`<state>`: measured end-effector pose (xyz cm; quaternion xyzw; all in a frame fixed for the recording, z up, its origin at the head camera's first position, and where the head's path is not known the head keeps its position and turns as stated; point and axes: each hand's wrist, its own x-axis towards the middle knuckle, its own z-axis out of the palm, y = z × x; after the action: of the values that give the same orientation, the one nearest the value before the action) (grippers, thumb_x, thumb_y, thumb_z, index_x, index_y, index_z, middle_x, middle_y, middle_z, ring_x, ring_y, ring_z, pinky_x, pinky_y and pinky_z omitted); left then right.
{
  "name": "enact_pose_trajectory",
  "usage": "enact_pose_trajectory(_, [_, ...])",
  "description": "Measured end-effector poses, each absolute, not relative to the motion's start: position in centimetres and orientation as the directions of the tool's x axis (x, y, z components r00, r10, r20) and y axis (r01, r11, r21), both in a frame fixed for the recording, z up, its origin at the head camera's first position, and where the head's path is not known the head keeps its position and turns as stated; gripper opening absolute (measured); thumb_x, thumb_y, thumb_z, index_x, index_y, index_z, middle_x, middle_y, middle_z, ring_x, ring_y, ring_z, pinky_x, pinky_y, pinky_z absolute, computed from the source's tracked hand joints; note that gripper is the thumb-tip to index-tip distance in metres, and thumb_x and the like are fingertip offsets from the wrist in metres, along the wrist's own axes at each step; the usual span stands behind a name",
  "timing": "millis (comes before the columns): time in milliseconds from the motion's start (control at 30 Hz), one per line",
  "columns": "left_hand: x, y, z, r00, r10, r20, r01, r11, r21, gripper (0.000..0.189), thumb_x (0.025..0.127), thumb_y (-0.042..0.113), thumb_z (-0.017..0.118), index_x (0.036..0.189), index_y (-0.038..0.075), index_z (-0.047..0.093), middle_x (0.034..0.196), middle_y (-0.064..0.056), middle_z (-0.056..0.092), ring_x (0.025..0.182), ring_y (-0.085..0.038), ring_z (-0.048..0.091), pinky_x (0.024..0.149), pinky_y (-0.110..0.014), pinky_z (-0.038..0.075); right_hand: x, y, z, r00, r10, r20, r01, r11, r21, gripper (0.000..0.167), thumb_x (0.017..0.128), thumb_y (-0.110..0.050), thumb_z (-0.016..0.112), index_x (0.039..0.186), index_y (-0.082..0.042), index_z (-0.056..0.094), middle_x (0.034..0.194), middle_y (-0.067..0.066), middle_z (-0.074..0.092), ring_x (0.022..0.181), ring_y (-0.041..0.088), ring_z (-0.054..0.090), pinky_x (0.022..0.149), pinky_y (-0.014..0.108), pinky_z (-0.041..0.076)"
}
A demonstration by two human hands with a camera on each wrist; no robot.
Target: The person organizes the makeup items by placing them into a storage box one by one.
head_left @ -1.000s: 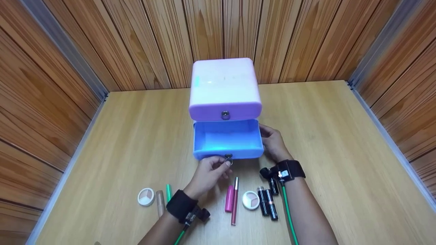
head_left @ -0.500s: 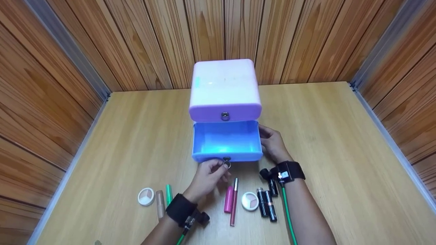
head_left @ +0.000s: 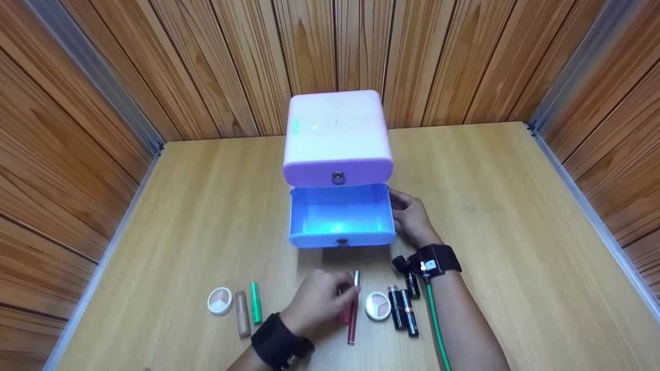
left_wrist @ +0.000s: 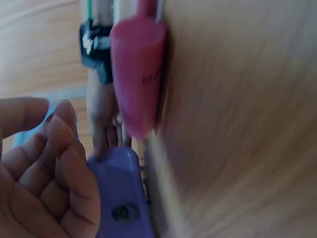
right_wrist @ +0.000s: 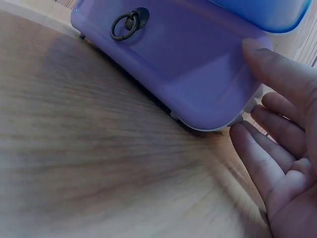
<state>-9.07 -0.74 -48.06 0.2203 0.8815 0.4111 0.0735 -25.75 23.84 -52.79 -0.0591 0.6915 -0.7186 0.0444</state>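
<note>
My left hand [head_left: 320, 299] hovers over a pink cosmetic tube [left_wrist: 138, 79] and a slim dark-red lip gloss [head_left: 352, 325] lying on the table. In the left wrist view its fingers bend loosely, thumb apart, with nothing between them; the tube stays beyond them. My right hand [head_left: 413, 219] holds the right front corner of a small drawer box [head_left: 337, 126], thumb on the purple lower front [right_wrist: 188, 64] and fingers along the side. The blue middle drawer [head_left: 340, 240] is pulled out, with nothing inside. The purple top drawer is closed.
Left on the table lie a round palette [head_left: 220, 300], a brown tube [head_left: 242, 314] and a green tube [head_left: 256, 303]. Another round palette [head_left: 378, 306] and several black lipsticks [head_left: 409, 313] lie near my right forearm. Wooden panel walls [head_left: 314, 46] enclose the table.
The blue drawer came slightly further out, then my left hand let go of its ring and moved down toward me, over the pink tube and lip gloss. My right hand stays at the box.
</note>
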Motion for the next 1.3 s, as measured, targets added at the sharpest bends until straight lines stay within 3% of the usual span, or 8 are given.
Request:
enact_pose_trajectory(100, [-8.3, 0.0, -48.0, -0.861, 0.505, 0.067, 0.424, 0.637, 0.644, 0.008, 0.09, 0.024, 0.069, 0.086, 0.018, 0.072, 0.063, 0.018, 0.054, 0.05, 0.001, 0.047, 0.049, -0.019, 0.041, -25.7, 23.9, -52.7, -0.99, -0.143, 0.009, -0.003, -0.044, -0.999, 0.056, 0.087, 0.005, 0.066, 0.14, 0.001, 0.049, 0.136, 0.019, 0.054, 0.123, 0.028, 0.053, 0.101, 0.035, 0.042])
enact_pose_trajectory(300, [-7.3, 0.8, -47.7, -0.8, 0.595, 0.072, 0.568, 0.715, 0.408, 0.019, 0.088, 0.03, 0.071, 0.073, 0.019, 0.066, 0.059, 0.015, 0.046, 0.05, -0.003, 0.041, 0.048, -0.021, 0.033, -25.7, 23.7, -52.5, -0.989, -0.144, -0.009, 0.015, -0.041, -0.999, 0.057, 0.086, 0.005, 0.066, 0.14, 0.0, 0.049, 0.136, 0.018, 0.054, 0.124, 0.027, 0.053, 0.102, 0.034, 0.042])
enact_pose_trajectory(600, [-7.0, 0.8, -47.7, -0.8, 0.599, 0.045, 0.59, 0.77, 0.246, 0.023, 0.085, 0.03, 0.072, 0.069, 0.014, 0.066, 0.052, 0.009, 0.04, 0.045, -0.009, 0.037, 0.044, -0.026, 0.031, -26.0, 23.6, -52.1, -0.987, -0.157, 0.028, -0.024, -0.026, -0.999, 0.056, 0.087, 0.004, 0.065, 0.14, 0.001, 0.049, 0.137, 0.017, 0.053, 0.126, 0.026, 0.051, 0.102, 0.034, 0.041])
enact_pose_trajectory(1067, [-6.4, 1.3, -47.9, -0.827, 0.553, -0.098, 0.521, 0.821, 0.234, 0.031, 0.086, 0.034, 0.069, 0.061, 0.015, 0.067, 0.051, 0.006, 0.043, 0.049, -0.015, 0.041, 0.048, -0.03, 0.033, -25.6, 23.6, -52.6, -0.992, -0.123, 0.036, -0.036, -0.001, -0.999, 0.055, 0.086, 0.005, 0.065, 0.139, 0.003, 0.049, 0.137, 0.019, 0.053, 0.125, 0.028, 0.052, 0.103, 0.034, 0.04])
enact_pose_trajectory(1300, [-6.5, 1.6, -47.8, -0.865, 0.49, -0.103, 0.456, 0.856, 0.246, 0.031, 0.083, 0.026, 0.066, 0.056, 0.016, 0.052, 0.054, 0.003, 0.042, 0.049, -0.017, 0.04, 0.048, -0.031, 0.033, -25.7, 23.7, -52.6, -0.992, -0.123, 0.018, -0.018, -0.007, -1.0, 0.056, 0.087, 0.005, 0.065, 0.14, 0.001, 0.048, 0.138, 0.018, 0.052, 0.126, 0.027, 0.051, 0.103, 0.033, 0.041])
